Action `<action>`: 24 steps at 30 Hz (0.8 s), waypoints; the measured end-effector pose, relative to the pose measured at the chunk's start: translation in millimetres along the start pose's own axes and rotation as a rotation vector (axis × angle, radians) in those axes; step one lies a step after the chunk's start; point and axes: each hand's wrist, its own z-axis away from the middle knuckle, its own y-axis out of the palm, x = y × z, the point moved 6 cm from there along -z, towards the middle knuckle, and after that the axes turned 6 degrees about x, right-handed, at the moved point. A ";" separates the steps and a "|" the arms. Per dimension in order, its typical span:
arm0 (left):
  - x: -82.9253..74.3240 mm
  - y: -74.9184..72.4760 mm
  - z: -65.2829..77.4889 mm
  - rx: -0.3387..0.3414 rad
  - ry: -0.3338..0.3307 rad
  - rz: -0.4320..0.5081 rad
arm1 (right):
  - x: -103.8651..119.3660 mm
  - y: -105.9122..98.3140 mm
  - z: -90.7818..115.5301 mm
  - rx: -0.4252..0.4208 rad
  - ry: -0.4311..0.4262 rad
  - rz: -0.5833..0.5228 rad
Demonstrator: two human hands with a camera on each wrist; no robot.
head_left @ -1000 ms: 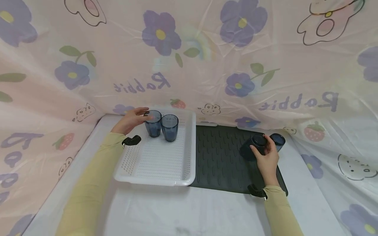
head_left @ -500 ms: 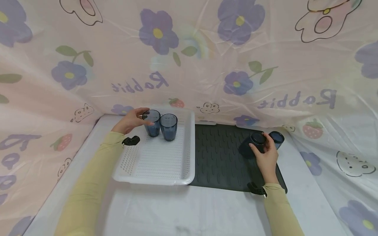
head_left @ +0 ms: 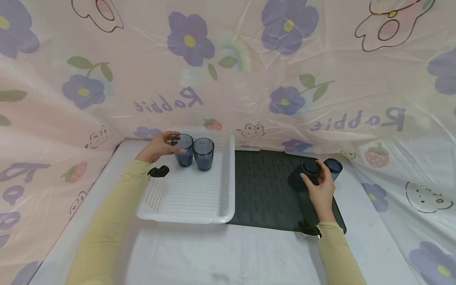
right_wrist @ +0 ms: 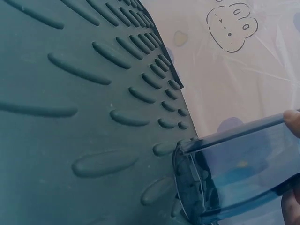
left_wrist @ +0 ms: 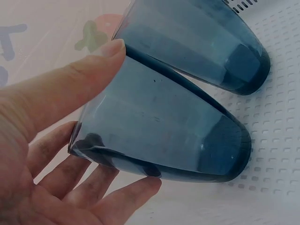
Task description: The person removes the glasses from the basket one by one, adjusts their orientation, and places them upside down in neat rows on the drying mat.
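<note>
My left hand (head_left: 156, 148) holds a blue see-through drinking glass (head_left: 185, 153) near its rim. In the left wrist view the thumb lies along one side of this glass (left_wrist: 164, 117) and the fingers curl under the other. It stands mouth up in the white perforated basket (head_left: 185, 218), close beside a second glass (head_left: 204, 156). On the right, my right hand (head_left: 322, 196) grips a dark blue glass (head_left: 298, 179) by its upper end, base up, over the black ridged mat (head_left: 265, 190). Its lower rim meets the mat in the right wrist view (right_wrist: 187, 183).
Another upturned glass (head_left: 335, 167) stands just behind the right hand at the mat's right edge. The basket's right wall borders the mat. A white-covered table (head_left: 228, 253) extends in front, and a patterned curtain (head_left: 235, 99) hangs close behind.
The view has shifted slightly. Both hands keep their grips, and the glasses have hardly moved.
</note>
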 end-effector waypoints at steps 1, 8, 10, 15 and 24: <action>0.5 0.2 0.3 -0.003 0.002 0.007 | -0.1 0.0 -0.3 0.005 -0.002 0.011; 2.9 3.6 4.2 -0.006 0.009 -0.024 | -0.4 -0.5 -1.3 0.009 0.005 0.034; 3.4 4.4 5.6 -0.009 0.001 -0.031 | -0.6 -0.7 -1.6 0.008 0.004 0.037; 2.2 6.9 10.0 -0.017 -0.018 -0.067 | -0.2 -1.1 -1.8 0.005 0.000 0.049; -0.4 13.1 29.9 -0.009 -0.026 -0.116 | -0.9 -0.1 -1.1 0.005 -0.001 0.043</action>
